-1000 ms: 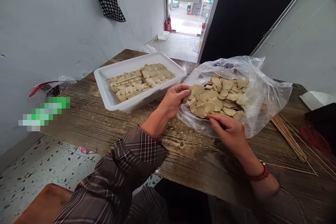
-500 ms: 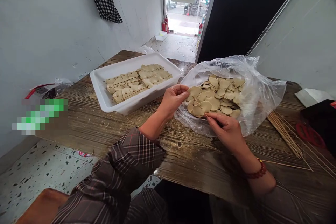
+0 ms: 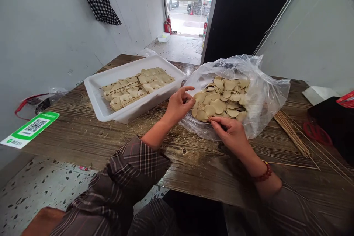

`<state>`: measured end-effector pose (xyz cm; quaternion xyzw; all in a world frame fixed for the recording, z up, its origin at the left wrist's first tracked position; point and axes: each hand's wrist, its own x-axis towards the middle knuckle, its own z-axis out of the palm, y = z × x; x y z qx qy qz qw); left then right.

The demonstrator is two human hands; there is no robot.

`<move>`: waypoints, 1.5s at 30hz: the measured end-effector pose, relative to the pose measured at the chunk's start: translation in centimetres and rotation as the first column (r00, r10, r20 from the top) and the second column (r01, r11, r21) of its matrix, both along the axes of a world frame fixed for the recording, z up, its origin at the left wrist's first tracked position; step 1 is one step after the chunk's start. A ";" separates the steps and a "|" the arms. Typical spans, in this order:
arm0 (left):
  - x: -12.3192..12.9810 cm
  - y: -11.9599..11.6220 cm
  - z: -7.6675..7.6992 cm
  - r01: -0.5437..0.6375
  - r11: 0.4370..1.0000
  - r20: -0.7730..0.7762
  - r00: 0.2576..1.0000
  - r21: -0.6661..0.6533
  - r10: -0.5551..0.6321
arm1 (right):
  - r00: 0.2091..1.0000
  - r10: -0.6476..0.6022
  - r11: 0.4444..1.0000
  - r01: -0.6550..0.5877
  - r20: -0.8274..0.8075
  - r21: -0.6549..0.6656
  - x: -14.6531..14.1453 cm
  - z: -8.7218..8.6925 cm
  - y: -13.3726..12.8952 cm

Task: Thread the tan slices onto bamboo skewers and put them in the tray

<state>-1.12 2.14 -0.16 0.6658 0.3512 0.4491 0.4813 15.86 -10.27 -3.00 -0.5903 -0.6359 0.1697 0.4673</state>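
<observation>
Pale walls (image 3: 49, 37) either side, black panel (image 3: 246, 11) right of a bright doorway (image 3: 185, 20). Dark wood-grain table (image 3: 83, 143) under everything, speckled floor (image 3: 47, 188) past its near left edge. On the table, left of centre: white tray (image 3: 92, 97), skewered rows (image 3: 142, 84) laid flat inside. To the right of that: clear plastic bag (image 3: 264, 90), mouth spread wide, heap of thin tan slices (image 3: 228, 96) inside. Farther right: bundle of loose skewers (image 3: 294, 134) on the wood, red scissors (image 3: 318, 134) beside.

Left hand (image 3: 178, 105) at the heap's left edge: one finger stretched out, thumb by the rim of an outer slice (image 3: 198, 98). Contact likely; can't tell whether actually pinched. Right hand (image 3: 232, 131) at the heap's near edge: thumb and forefinger closed on the near end of a single skewer (image 3: 210, 119), angled up-left among the slices. Exact entry point too small to tell.

Handling, best guess: slices light, floppy, maybe moist and slippery, prone to tear around a hole. Take by the rim, thumb and finger, clear of the tip. Skewer: light, stiff, slim, could snap under side load. Hold close to the near end, push lengthwise only.
</observation>
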 end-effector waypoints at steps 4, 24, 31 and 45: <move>0.3 -0.5 0.1 0.043 0.999 0.012 0.999 -0.030 -0.043 | 0.999 -0.009 1.000 0.008 -0.038 -0.009 -0.1 0.0 0.1; 0.9 -1.3 -0.4 0.380 0.815 0.455 0.875 -0.437 -0.164 | 0.886 -0.047 0.976 -0.057 -0.462 -0.209 -0.3 0.6 0.2; 0.8 -1.3 -0.2 0.341 0.795 0.426 0.897 -0.502 -0.115 | 0.837 -0.034 0.964 -0.117 -0.546 -0.239 -0.3 0.2 0.1; 1.3 -1.7 -0.7 0.505 0.703 0.527 0.822 -0.500 -0.215 | 0.890 0.010 0.985 -0.087 -0.456 -0.149 -0.8 0.5 -0.2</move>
